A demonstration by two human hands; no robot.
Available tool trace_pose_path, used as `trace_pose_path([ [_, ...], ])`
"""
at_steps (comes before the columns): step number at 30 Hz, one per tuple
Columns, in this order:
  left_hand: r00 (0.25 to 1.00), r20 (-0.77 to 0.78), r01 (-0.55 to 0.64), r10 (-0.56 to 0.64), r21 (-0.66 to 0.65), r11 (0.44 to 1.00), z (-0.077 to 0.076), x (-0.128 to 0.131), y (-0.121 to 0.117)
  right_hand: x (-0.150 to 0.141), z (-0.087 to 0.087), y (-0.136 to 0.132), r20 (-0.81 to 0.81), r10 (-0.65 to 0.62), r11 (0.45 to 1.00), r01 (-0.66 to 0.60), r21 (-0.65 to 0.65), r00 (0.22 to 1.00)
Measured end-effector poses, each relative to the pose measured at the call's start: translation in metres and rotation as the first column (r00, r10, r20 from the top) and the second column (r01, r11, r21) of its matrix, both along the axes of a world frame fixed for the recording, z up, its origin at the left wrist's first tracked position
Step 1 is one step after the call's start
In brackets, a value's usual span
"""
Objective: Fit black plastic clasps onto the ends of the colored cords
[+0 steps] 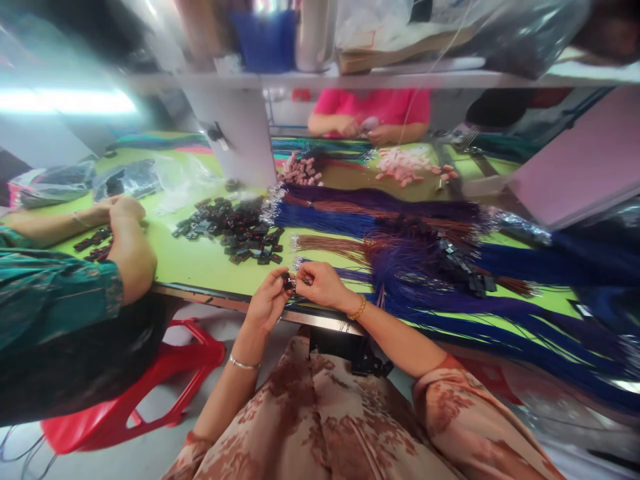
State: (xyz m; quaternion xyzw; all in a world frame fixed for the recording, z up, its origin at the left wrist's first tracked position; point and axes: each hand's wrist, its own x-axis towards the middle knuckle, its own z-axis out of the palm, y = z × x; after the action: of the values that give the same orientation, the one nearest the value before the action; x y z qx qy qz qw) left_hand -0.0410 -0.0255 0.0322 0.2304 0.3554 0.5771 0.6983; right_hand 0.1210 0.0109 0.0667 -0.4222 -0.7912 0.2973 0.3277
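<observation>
By the near edge of the tabletop [185, 267], the left hand [267, 303] holds 1 black connector [287, 281] in its fingers; the right hand [323, 285] pinches narrowly beside it (its catch, I can't tell).

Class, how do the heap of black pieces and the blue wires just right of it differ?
The heap of black pieces is made of small blocks; the blue wires are long, thin strands. The pieces are dark with red touches; the wires are blue. The pieces lie jumbled; the wires run roughly side by side. Both lie on the green tabletop.
</observation>
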Motion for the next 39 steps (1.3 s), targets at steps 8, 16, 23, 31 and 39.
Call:
trace_pose_path([
  [8,0.999,-0.037,-0.027,0.028,0.030,0.999,0.000,0.003,-0.001,-0.002,-0.004,0.000,0.016,-0.028,1.000,0.027,0.013,0.999],
  [16,0.963,-0.206,-0.152,0.175,0.126,0.980,0.002,0.014,-0.005,-0.003,-0.008,0.000,-0.031,0.013,1.000,-0.013,0.010,0.999],
  [23,0.938,-0.274,-0.188,0.214,0.118,0.975,0.001,0.018,-0.006,-0.001,-0.013,0.005,-0.021,0.124,0.990,-0.122,0.077,0.992],
  [31,0.911,-0.352,-0.179,0.214,0.130,0.975,-0.005,0.013,-0.011,-0.006,-0.014,-0.001,0.064,0.159,0.983,-0.164,0.086,0.985],
  [39,0.940,-0.315,-0.113,0.133,0.083,0.990,-0.003,0.000,-0.012,0.047,0.000,0.055,0.274,0.009,1.000,-0.017,0.027,0.962],
])
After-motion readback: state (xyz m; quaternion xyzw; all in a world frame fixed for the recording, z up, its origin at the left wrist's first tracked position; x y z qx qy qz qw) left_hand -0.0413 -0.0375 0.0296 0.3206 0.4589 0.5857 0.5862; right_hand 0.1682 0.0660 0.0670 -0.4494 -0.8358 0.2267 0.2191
